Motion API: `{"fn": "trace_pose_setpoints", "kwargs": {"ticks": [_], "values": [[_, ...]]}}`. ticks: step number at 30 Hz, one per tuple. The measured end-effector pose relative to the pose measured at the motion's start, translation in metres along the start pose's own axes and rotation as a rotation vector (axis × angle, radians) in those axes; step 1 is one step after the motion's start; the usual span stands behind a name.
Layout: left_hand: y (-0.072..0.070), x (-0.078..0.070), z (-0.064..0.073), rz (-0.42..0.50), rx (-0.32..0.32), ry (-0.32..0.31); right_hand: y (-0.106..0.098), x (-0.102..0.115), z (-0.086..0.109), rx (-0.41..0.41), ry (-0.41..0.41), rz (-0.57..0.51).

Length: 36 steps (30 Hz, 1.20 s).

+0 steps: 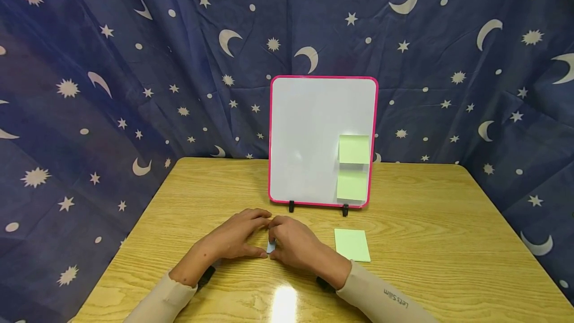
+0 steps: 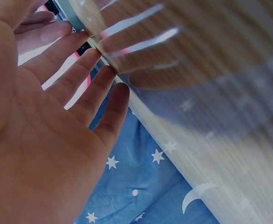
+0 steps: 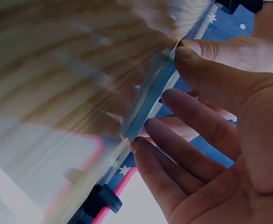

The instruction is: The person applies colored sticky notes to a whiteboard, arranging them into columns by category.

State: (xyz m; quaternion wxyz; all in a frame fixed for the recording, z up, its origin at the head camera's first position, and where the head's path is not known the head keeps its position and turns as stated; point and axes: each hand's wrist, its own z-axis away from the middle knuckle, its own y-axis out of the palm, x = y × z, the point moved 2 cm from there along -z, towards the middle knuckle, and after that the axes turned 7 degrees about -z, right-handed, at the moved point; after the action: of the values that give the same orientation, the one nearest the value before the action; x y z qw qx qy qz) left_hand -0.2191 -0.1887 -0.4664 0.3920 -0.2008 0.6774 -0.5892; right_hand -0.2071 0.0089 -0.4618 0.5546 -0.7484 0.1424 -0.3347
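A small blue sticky-note pad (image 1: 271, 246) lies on the table between my two hands, mostly covered in the head view. My right hand (image 1: 296, 243) holds it by its edges; in the right wrist view the thumb is at one end of the blue pad (image 3: 153, 98) and the fingertips are at the other. On the pad's left side, my left hand (image 1: 237, 236) has its fingers extended, thumb close to the near corner. In the left wrist view those fingers (image 2: 111, 107) touch the tabletop, and a blue-grey edge of the pad (image 2: 71, 16) shows beyond.
Behind the hands stands a pink-framed whiteboard (image 1: 309, 123) on black feet, with two pale green notes (image 1: 354, 149) at its lower right. A pale green note pad (image 1: 352, 244) lies right of my right hand on the wooden table (image 1: 439, 243). A starry blue curtain (image 1: 179, 64) hangs behind.
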Motion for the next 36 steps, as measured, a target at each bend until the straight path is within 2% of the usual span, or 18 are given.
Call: {"fn": "trace_pose_setpoints", "kwargs": {"ticks": [14,26,36], "values": [[0.0011,0.0022,-0.0006,0.0,0.004,-0.01,-0.0034,-0.0003,-0.0008,0.052,0.049,-0.027],[-0.0002,0.001,-0.0011,0.005,0.001,-0.011,-0.0029,-0.0016,-0.0011,0.02,0.023,-0.046],[0.0009,0.0008,-0.0015,0.021,0.006,-0.007,-0.0032,-0.0017,-0.0006,0.022,0.042,-0.071]]}}
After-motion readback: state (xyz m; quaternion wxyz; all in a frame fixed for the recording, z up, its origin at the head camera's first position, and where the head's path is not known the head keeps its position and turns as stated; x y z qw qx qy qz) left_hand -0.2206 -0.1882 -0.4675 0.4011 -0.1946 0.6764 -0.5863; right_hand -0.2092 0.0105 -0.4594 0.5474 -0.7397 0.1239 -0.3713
